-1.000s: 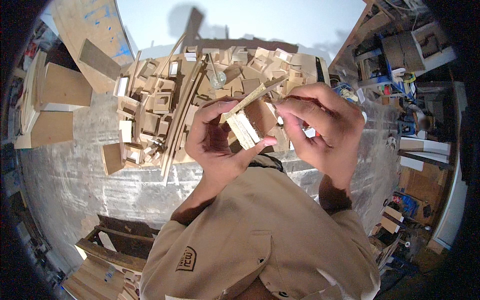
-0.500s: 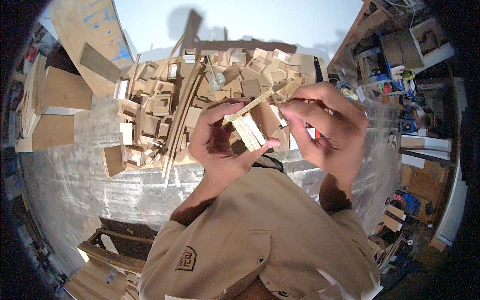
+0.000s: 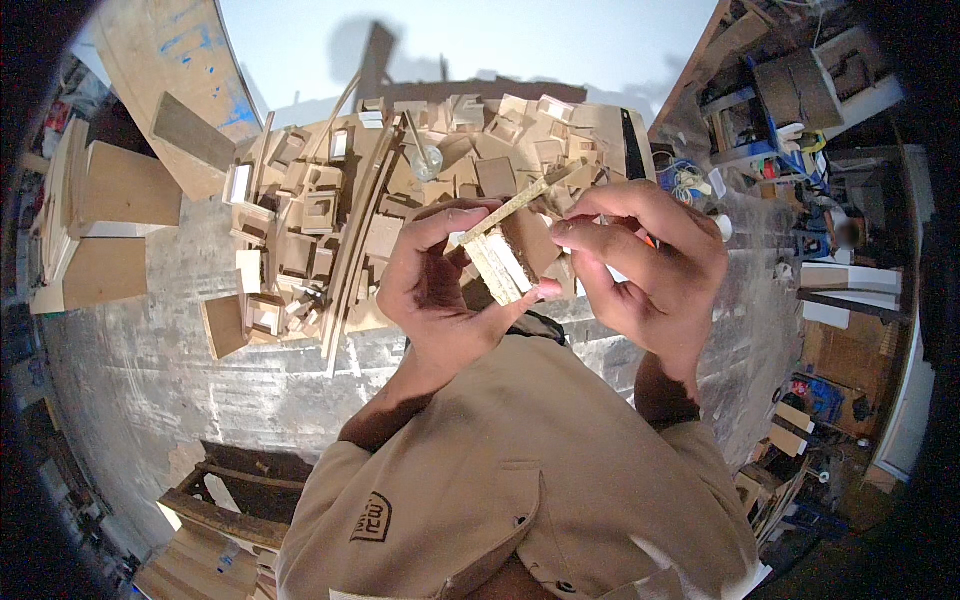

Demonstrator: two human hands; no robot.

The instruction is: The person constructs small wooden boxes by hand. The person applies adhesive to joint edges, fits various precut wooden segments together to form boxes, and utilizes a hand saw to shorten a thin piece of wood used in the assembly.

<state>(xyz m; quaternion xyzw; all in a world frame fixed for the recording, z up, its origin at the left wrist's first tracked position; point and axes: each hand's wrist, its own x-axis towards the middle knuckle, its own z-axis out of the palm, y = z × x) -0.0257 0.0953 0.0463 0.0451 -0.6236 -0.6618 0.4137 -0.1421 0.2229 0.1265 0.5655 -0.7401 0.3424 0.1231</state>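
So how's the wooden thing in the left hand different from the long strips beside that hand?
The wooden piece is short and chunky, with parts meeting at an angle; the long strips are thin and straight. The wooden piece is held up by the left hand, while the long strips lie among small wooden parts. Both have straight edges and look pale brown in places.
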